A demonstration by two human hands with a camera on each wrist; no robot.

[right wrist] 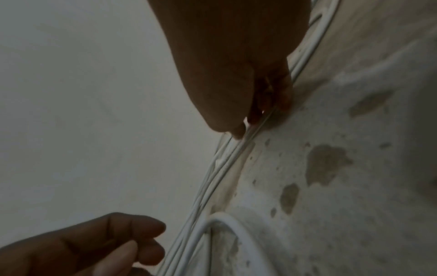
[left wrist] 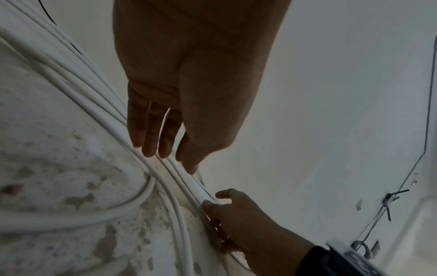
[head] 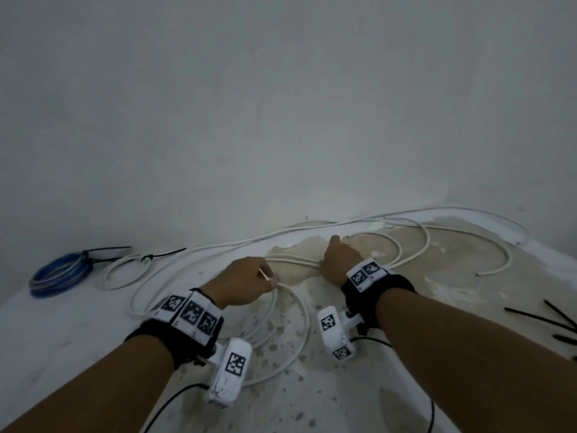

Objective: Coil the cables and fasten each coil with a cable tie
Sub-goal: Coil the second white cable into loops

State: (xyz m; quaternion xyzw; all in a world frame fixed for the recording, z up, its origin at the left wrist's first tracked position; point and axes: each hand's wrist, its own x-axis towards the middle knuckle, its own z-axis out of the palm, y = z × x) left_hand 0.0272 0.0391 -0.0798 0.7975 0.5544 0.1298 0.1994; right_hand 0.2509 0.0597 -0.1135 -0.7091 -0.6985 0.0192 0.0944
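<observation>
Both hands work one bundle of thin white cable strands lying on a stained white floor: the right hand curls round the bundle, pressing it down; the left hand pinches a slim white cable tie beside it. Toward the floor's left edge rest a tied blue cable coil and a tied small white cable coil; loose black cable ties lie at the right edge.
</observation>
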